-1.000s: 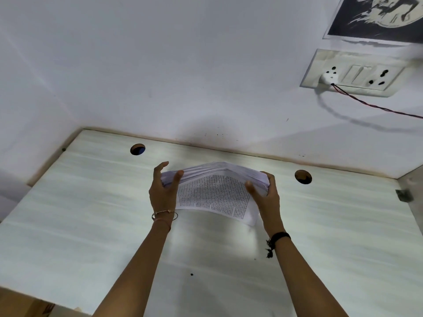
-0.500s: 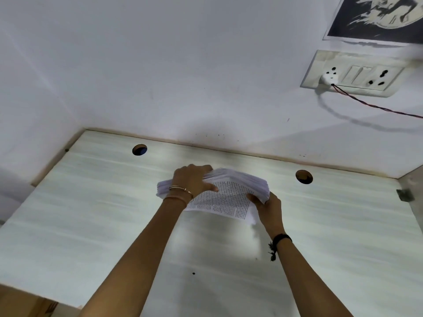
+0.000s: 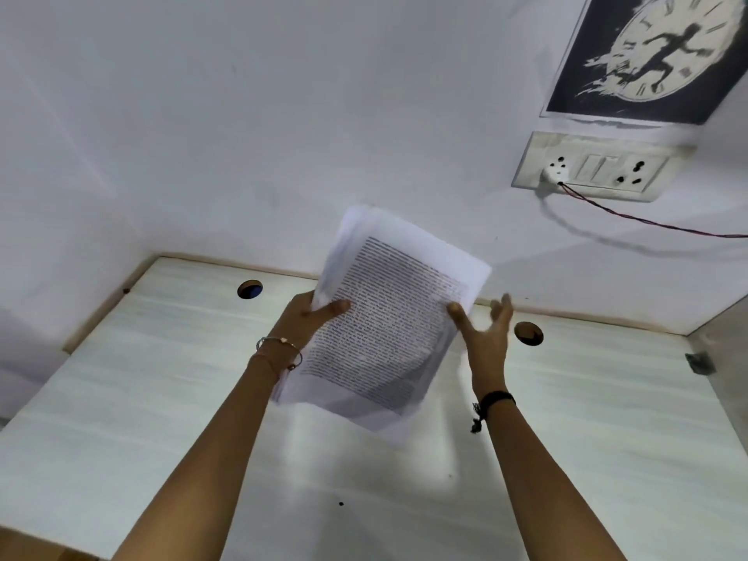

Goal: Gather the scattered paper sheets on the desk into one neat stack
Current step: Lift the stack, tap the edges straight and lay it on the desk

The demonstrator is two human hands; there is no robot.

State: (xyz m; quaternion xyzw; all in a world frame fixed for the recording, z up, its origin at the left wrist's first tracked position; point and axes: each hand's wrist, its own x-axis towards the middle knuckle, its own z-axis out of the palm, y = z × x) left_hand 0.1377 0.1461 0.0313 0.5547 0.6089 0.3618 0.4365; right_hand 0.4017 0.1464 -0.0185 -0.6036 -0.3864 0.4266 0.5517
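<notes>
Left hand grasps paper stack at 9 o'clock above desk; right hand spreads open at its 3 o'clock

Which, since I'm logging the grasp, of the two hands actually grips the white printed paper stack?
The left hand, thumb pinching the white printed paper stack at its edge; the right hand has its fingers spread open beside it.

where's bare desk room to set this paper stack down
Bare desk lies left of the left hand by the left cable hole, and right of the right hand by the right cable hole. Crowded between the hands, under the paper stack.
</notes>
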